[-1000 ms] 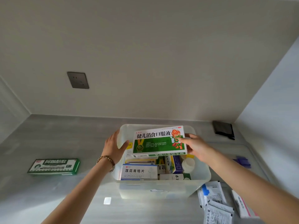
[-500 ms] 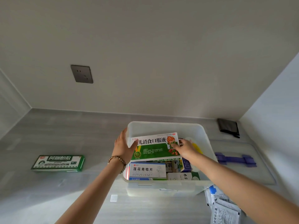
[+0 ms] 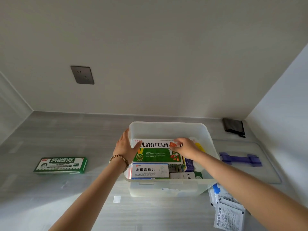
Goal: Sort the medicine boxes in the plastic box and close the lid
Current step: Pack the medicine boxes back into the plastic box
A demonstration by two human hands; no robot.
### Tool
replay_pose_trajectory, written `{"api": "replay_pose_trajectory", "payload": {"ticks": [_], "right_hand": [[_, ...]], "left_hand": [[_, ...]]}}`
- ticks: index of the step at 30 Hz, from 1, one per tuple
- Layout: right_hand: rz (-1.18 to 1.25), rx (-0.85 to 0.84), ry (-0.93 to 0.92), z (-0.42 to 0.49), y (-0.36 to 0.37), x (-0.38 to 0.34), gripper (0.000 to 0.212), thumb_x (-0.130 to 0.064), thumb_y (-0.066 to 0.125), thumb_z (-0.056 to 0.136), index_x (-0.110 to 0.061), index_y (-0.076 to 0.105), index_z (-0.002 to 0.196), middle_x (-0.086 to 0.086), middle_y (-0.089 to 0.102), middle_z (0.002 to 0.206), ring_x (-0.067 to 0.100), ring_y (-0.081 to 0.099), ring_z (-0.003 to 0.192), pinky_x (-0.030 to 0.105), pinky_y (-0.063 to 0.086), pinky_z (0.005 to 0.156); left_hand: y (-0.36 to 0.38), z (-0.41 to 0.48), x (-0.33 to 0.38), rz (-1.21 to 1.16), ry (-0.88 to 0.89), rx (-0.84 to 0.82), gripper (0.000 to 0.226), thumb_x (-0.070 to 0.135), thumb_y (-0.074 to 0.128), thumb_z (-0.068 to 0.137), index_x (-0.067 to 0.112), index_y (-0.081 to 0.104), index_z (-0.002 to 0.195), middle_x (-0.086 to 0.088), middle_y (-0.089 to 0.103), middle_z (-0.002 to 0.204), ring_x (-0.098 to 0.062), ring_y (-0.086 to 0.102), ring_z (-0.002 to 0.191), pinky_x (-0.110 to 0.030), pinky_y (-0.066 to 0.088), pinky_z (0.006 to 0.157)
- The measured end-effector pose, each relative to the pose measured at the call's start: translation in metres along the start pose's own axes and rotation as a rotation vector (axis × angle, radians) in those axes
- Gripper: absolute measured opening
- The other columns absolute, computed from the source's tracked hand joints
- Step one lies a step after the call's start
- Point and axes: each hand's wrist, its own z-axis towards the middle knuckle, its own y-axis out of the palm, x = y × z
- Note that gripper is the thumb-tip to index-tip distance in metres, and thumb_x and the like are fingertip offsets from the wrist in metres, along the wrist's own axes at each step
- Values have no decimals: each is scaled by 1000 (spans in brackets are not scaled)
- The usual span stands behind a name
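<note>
Both my hands on the green and white medicine box point(image 3: 156, 151), lying flat on top of the boxes inside the plastic box point(image 3: 168, 129).
Its long axis runs left to right, print facing me. My left hand point(image 3: 125, 147) is spread against its left end; my right hand point(image 3: 186, 147) pinches its right end, hiding that corner and the yellow item point(image 3: 200, 146) behind.
</note>
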Motion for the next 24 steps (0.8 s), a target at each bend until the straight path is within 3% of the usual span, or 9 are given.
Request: {"api": "replay_pose_trajectory", "payload": {"ticks": [4, 10, 16, 20, 24], "right_hand": [[-72, -42, -115, -19, -26, -1, 69, -45, 58, 86, -16, 31, 143, 4, 36, 149, 21, 39, 133, 35, 35, 108], [-446, 100, -356, -72, -107, 34, 65, -41, 55, 90, -21, 28, 145, -2, 25, 154, 15, 29, 138, 30, 25, 111], [-443, 221, -225, -134, -173, 134, 65, -43, 56, 89, -21, 30, 145, -3, 26, 154, 14, 28, 139, 17, 18, 106], [-323, 192, -47, -164, -183, 218, 65, -45, 59, 86, -20, 35, 141, -3, 35, 148, 14, 38, 132, 24, 29, 105], [-158, 123, 113, -178, -168, 293, 66, -45, 60, 85, -19, 35, 140, -1, 34, 148, 15, 39, 131, 26, 32, 105]], "left_hand": [[2, -7, 10, 340, 80, 71, 83, 56, 42, 85, 16, 1, 146, -6, 12, 154, -26, 12, 141, -41, 15, 115], [44, -40, 84, 368, 318, 12, 74, 58, 34, 87, 22, 4, 145, 0, 5, 155, -20, 0, 143, -37, 4, 115], [122, -80, 165, 346, 495, -51, 70, 58, 30, 88, 21, 11, 145, 0, 12, 154, -20, 5, 142, -33, 3, 115], [185, -107, 204, 301, 502, -170, 74, 57, 32, 88, 18, 4, 145, -1, 15, 153, -20, 9, 142, -33, 7, 115], [247, -134, 221, 315, 535, -275, 71, 52, 35, 90, 16, 9, 145, -1, 20, 151, -20, 13, 140, -32, 11, 117]]}}
